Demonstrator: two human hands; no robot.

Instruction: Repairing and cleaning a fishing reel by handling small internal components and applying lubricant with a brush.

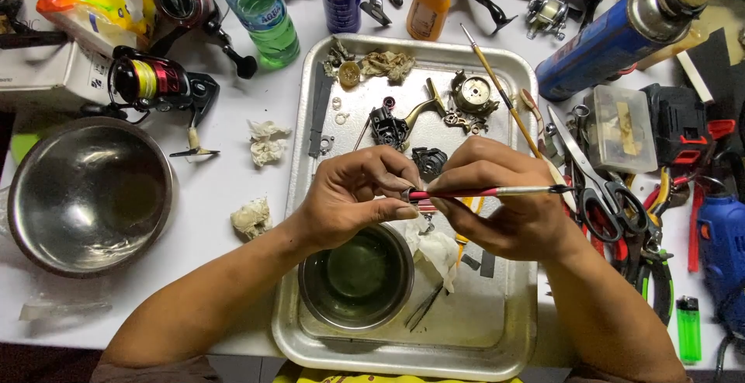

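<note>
At frame centre above the metal tray (512,336), the small paintbrush (497,192) lies horizontally, gripped by the right hand (504,204), its red end meeting the left hand (357,197) pinching a small part.

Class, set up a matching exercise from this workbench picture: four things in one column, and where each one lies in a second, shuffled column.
Things:
1. small steel bowl
2. large steel bowl
3. green lighter
4. scissors

Places:
a. far left of the table
b. on the tray, below the hands
c. near right corner of the table
d. just right of the tray

Pairs: 1-b, 2-a, 3-c, 4-d
</note>
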